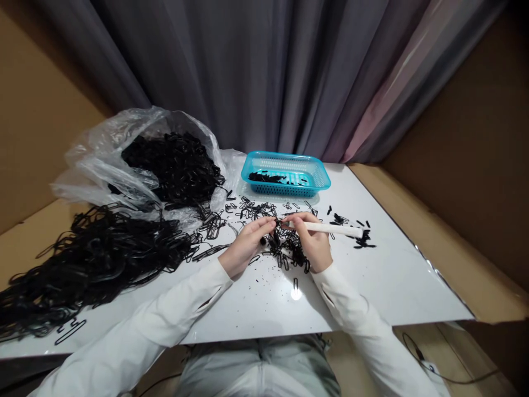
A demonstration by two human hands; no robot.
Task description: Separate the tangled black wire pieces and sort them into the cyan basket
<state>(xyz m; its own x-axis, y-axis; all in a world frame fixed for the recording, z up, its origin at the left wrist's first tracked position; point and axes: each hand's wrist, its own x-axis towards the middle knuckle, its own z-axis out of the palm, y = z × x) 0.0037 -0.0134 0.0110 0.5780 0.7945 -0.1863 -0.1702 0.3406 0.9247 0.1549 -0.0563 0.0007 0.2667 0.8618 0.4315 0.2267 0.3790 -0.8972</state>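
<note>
My left hand (247,244) is closed in a pinch on a small black rubbery piece, whose exact shape I cannot make out. Close beside it, my right hand (314,242) grips a slim white-handled tool (336,227). Its handle sticks out to the right, and its dark tip meets the black piece at my left fingertips. Below both hands lies a loose heap of black pieces (294,251), some shaped like thin elongated loops. Fine black crumbs are scattered on the white table (256,309) in front.
A blue basket (285,193) at the back holds some black strips. Small black strips (363,240) lie to the right. At left, a clear plastic bag (97,171) is full of black pieces, with a large tangle of black loops (124,259) before it. Cardboard walls flank the table.
</note>
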